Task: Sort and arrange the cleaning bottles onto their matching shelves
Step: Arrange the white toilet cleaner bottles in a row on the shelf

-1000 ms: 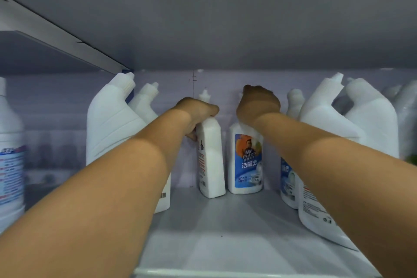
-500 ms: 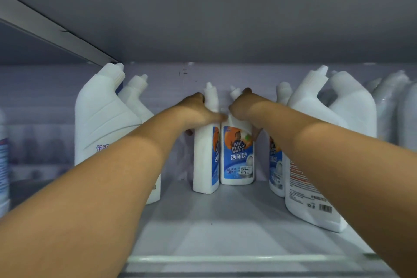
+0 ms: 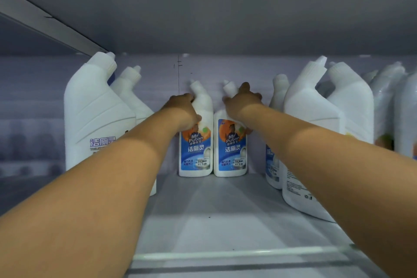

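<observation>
Two small white toilet-cleaner bottles with blue and orange labels stand side by side at the back of the white shelf (image 3: 225, 221), labels facing me. My left hand (image 3: 184, 109) grips the neck of the left bottle (image 3: 196, 153). My right hand (image 3: 241, 102) grips the neck of the right bottle (image 3: 232, 153). Both bottles are upright and touch each other.
Two large white angled-neck bottles (image 3: 94, 115) stand at the left, several more (image 3: 311, 108) at the right, some with their backs turned. The shelf's front lip (image 3: 237, 255) runs across the bottom. The shelf above (image 3: 214, 7) hangs low overhead.
The left bottle has been turned so its label faces front, and it now stands flush beside the right bottle. Both hands stay on the necks; the view has come closer.
</observation>
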